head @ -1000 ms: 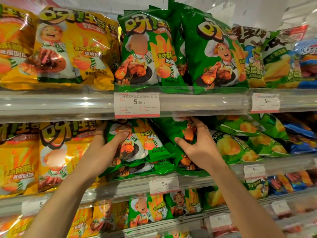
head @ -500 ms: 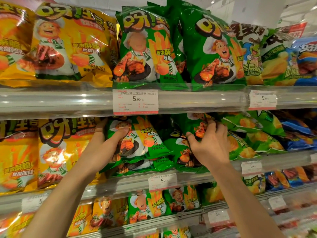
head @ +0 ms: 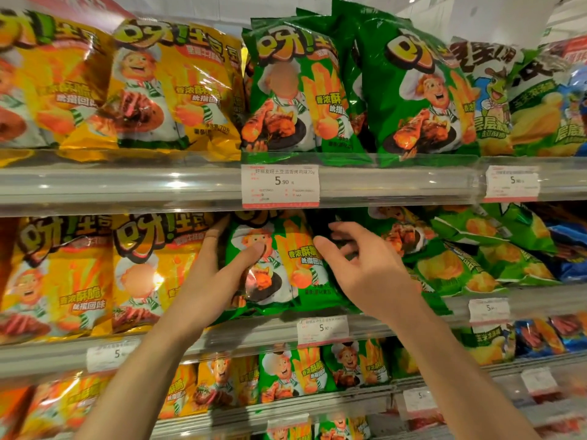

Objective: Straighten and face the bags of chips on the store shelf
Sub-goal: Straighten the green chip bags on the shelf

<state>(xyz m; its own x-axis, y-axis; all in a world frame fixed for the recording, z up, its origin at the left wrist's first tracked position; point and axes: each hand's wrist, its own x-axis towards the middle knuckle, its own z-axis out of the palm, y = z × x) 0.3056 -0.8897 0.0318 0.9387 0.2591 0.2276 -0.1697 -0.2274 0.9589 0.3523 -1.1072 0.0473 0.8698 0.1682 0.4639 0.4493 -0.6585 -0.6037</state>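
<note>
1. Step in hand, by the look of it: facing the green chip bag point(head: 286, 265) at frame centre, on the middle shelf point(head: 254, 331).
2. Left hand point(head: 216, 281) grips the bag's left edge, thumb across the front, other fingers hidden behind.
3. Right hand point(head: 365, 268) is spread wide, holds nothing, just beside the bag's right edge.
4. Bag stands nearly upright, front out; the green bags to its right point(head: 400, 236) lie tilted.
5. Next prob. needs the right hand to square the bag w/ the shelf lip, then lift the tilted ones.
</note>
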